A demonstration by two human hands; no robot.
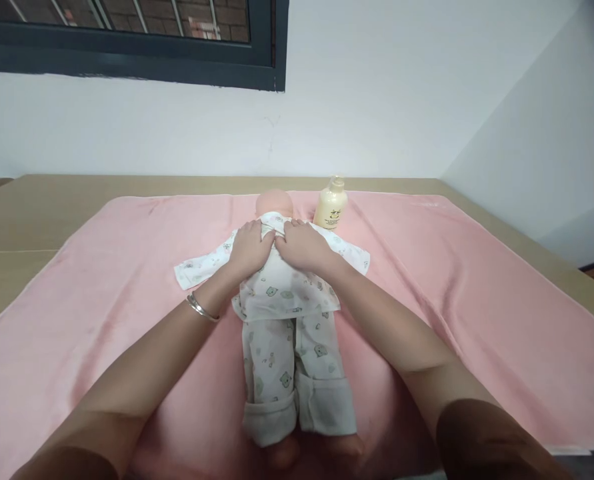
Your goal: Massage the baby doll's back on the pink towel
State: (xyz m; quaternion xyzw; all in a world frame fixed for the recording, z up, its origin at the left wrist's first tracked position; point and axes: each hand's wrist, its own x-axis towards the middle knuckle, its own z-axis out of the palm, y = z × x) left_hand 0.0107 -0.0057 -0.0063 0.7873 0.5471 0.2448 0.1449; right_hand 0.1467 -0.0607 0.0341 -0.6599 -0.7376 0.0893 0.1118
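A baby doll in a white printed top (287, 290) and matching trousers (271, 360) with turned-up cuffs lies on a pink blanket (141, 320). Its bald head (275, 202) points toward the wall and its feet toward me. My left hand (251, 249) rests flat on the left side of the doll's upper body, and my right hand (303, 245) lies on the right side. The two thumbs nearly meet at the middle. Neither hand grips anything that I can see. The sleeves spread out to both sides.
A pale yellow bottle (331, 205) stands just right of the doll's head. The blanket covers most of a wooden table (41, 210), which has a white wall behind it. A dark-framed window (127, 53) is at the upper left.
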